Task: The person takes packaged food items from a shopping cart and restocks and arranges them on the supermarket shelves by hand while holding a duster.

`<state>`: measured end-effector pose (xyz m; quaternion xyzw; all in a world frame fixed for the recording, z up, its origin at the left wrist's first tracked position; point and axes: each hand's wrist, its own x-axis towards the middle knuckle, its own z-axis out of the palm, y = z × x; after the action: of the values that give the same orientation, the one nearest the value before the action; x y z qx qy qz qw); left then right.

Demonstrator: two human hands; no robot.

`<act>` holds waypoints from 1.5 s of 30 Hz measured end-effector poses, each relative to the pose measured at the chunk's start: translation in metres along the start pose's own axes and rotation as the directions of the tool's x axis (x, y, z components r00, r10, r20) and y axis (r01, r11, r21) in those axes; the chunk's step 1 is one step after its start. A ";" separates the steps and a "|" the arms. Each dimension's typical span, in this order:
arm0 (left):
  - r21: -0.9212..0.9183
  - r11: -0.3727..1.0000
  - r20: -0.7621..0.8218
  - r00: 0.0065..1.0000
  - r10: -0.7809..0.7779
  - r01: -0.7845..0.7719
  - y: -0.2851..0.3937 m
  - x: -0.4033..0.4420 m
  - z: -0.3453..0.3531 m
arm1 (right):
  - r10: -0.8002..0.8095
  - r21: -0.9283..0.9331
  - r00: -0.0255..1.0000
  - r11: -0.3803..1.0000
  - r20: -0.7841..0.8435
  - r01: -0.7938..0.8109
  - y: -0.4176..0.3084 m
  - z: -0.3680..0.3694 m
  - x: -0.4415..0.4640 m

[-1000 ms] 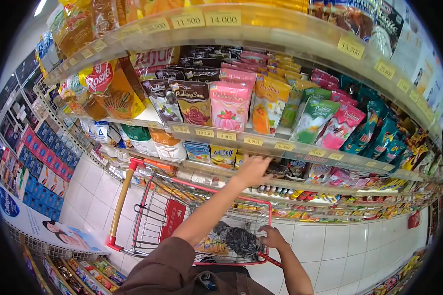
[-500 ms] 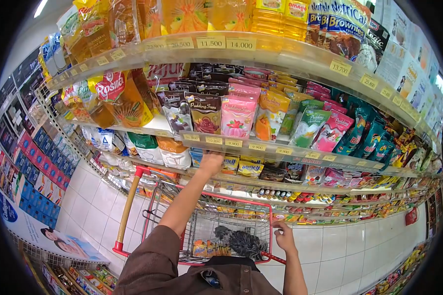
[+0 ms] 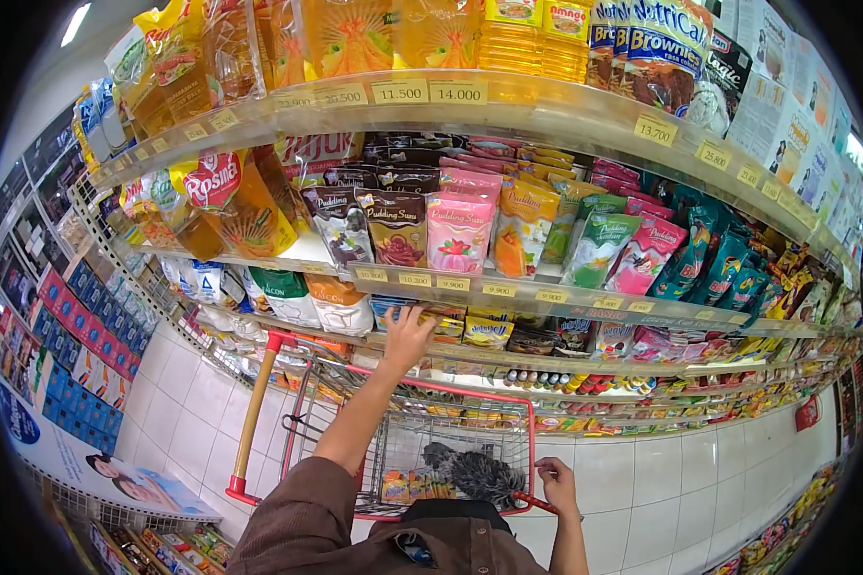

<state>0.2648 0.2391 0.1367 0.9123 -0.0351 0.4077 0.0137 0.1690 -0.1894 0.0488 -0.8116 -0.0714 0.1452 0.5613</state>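
reaching open mid-frame, the left hand (image 3: 408,337) is fronting yellow packets (image 3: 488,332), any grasp needing closure, the right hand (image 3: 557,487) half-curled, hold unclear.

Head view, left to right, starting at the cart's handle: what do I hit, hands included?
Cart's yellow handle → left hand at the shelf → grey fluffy duster → right hand → red object on the far floor.

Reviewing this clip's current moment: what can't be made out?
In the head view:
Bare left hand: whether it grips anything; its back hides the palm.
Topmost orange-yellow plastic pouches: tops cut off by the picture's upper edge.
Small orange-yellow packets in the red-rimmed metal wire cart: lettering too small to read.
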 end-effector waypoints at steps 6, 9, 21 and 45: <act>0.011 1.000 0.113 0.993 -0.026 0.025 0.000 0.000 0.008 | 0.004 0.051 1.000 0.999 -0.016 -0.003 0.000 -0.001 -0.002; 0.045 0.986 0.389 0.906 -0.167 0.162 0.007 0.016 0.001 | 0.031 0.077 1.000 0.997 -0.005 -0.030 -0.001 -0.001 0.001; 0.160 0.985 0.588 0.796 -0.142 0.058 -0.018 0.053 0.026 | 0.027 0.130 0.999 0.991 0.028 -0.030 0.018 -0.001 0.009; -0.455 0.875 -0.003 0.983 -0.185 0.163 0.161 0.069 -0.001 | -0.165 0.244 0.977 0.961 0.138 0.128 0.002 0.025 0.031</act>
<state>0.2979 0.0746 0.1878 0.8737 -0.0467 0.4063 0.2633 0.1900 -0.1596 0.0338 -0.7184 -0.1579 0.1739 0.6547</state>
